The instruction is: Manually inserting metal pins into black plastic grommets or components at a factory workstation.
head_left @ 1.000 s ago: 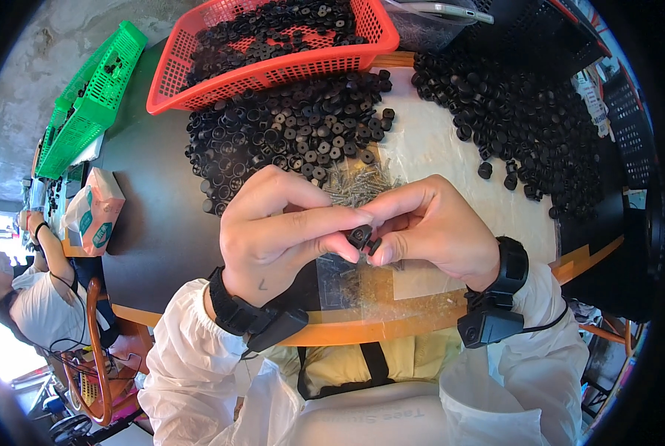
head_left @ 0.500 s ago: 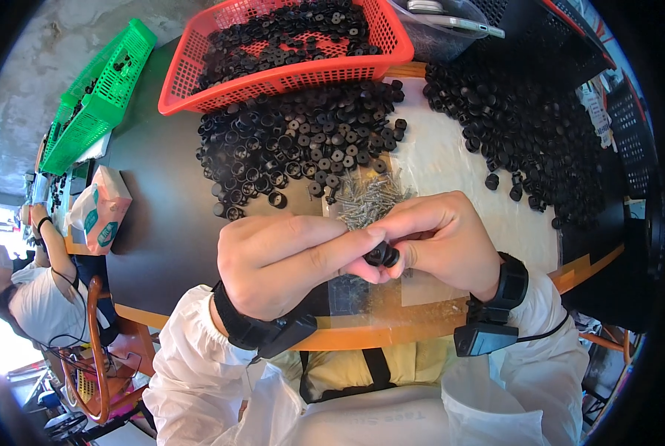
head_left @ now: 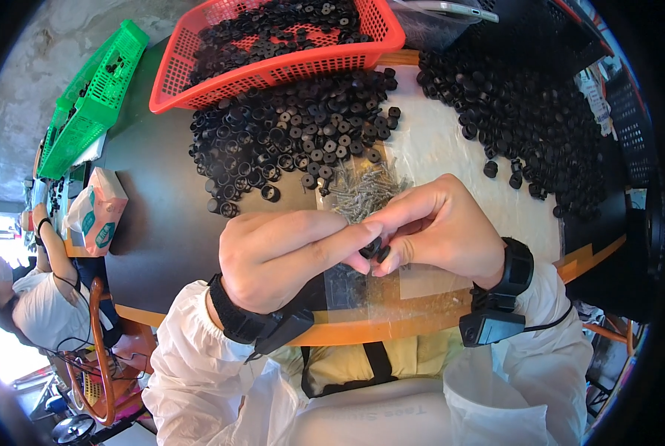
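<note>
My left hand (head_left: 280, 256) is closed, its fingertips pinching a small round black plastic part (head_left: 370, 248) above the table's near side. Close against it, my right hand (head_left: 447, 234) grips a second small black piece (head_left: 383, 255) between thumb and fingers. A narrow dark gap seems to lie between the two pieces; my fingers partly cover both. Just beyond my fingertips is a heap of silver screws (head_left: 362, 189). Farther back spreads a pile of black rings and caps with center holes (head_left: 288, 141).
A red basket (head_left: 280, 72) of black parts stands at the back. Another heap of black parts (head_left: 518, 134) lies at right. A tissue box (head_left: 103, 212) and a green basket (head_left: 98, 111) are at left. A person (head_left: 46, 297) sits at far left.
My hands have shifted slightly, and the black pieces between my fingertips now look a little apart. The whole view has moved a little, with the baskets sitting slightly farther left.
</note>
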Demonstrator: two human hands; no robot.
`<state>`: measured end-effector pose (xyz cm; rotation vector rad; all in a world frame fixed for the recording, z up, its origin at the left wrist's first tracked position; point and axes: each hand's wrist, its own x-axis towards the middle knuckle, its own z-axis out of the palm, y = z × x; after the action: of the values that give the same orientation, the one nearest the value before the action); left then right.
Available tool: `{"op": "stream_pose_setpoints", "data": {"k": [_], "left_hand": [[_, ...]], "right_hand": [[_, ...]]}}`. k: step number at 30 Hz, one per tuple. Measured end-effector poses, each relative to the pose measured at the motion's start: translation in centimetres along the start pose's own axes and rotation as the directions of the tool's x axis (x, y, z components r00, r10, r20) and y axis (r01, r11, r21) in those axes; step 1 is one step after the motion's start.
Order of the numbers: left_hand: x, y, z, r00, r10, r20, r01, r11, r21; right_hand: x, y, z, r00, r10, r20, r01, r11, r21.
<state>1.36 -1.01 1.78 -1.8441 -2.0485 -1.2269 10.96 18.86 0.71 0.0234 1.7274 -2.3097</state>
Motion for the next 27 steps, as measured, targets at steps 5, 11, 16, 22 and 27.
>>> {"op": "stream_pose_setpoints", "data": {"k": [5,11,16,22,27], "left_hand": [[-0.1,0.2,-0.2,1.0,-0.013,0.017,0.013,1.0,-0.005],[0.0,0.2,0.3,0.998,-0.048,-0.044,0.048,0.999,-0.003],[-0.3,0.0,-0.3,0.993,0.105,0.058,-0.116,0.959,0.257],[0.3,0.4,-0.1,0.989,0.132,0.064,-0.144,0.958,0.249],[0.1,-0.5,0.2,0.984,0.18,-0.015,-0.174,0.966,0.194]], "right_hand": [[0.0,0.0,0.1,0.998,-0.062,-0.016,0.061,0.997,-0.053],[0.1,0.3,0.4,0.997,-0.056,-0.061,0.056,0.998,0.012],[0.1,0.4,0.4,0.983,-0.164,-0.08,0.159,0.985,-0.06],[0.1,0.7,0.3,0.984,-0.156,-0.082,0.157,0.988,-0.001],[0.2,0.6,0.0,0.964,-0.264,-0.024,0.262,0.964,-0.047]]}}
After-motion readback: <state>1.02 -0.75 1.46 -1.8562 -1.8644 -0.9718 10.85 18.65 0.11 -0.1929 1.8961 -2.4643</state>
